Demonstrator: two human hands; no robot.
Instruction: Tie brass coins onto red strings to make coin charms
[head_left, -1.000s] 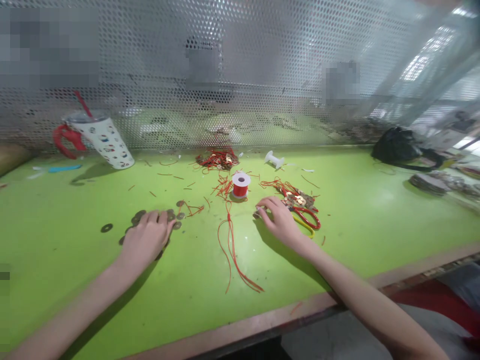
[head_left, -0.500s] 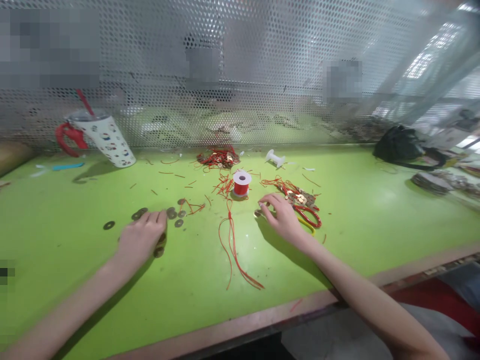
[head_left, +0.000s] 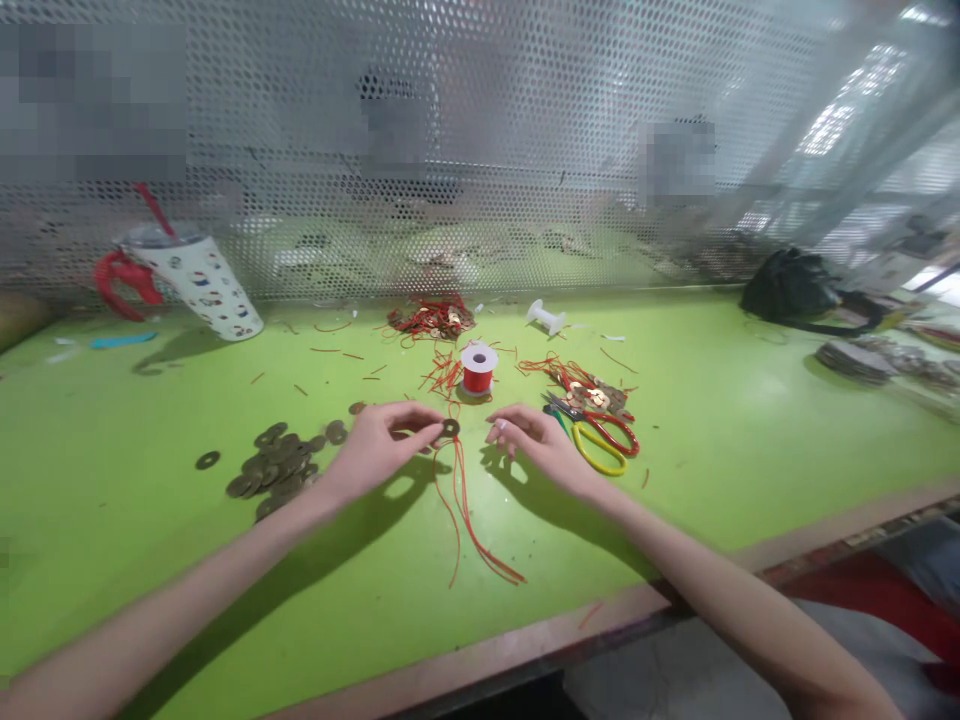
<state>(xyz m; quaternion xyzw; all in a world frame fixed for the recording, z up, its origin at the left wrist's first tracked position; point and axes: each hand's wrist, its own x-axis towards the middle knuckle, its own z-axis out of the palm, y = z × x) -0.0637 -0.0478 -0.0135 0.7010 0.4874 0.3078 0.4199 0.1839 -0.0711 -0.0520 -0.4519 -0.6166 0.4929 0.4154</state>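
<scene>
My left hand (head_left: 390,440) pinches a round, holed coin (head_left: 450,428) between thumb and fingers, just over the upper end of a knotted red cord (head_left: 463,480) with long loose strands. To the right, my right hand (head_left: 529,440) hovers with loosely curved fingers apart, and no object shows in it. Under and beyond my left forearm lies a heap of dull holed coins (head_left: 274,462). Scissors (head_left: 600,445) with red and yellow handles rest beside my right hand.
A spool of red cord (head_left: 478,370) stands mid-table, with a white bobbin (head_left: 546,318) behind. Corded coins lie in a back pile (head_left: 435,318) and a right pile (head_left: 592,388). A patterned tumbler (head_left: 217,290) leans at left. A black bag (head_left: 795,290) sits at right.
My left hand has moved right from the coin heap, uncovering it, and now holds a coin by the cord. My right hand has shifted slightly left, leaving the scissors in fuller view.
</scene>
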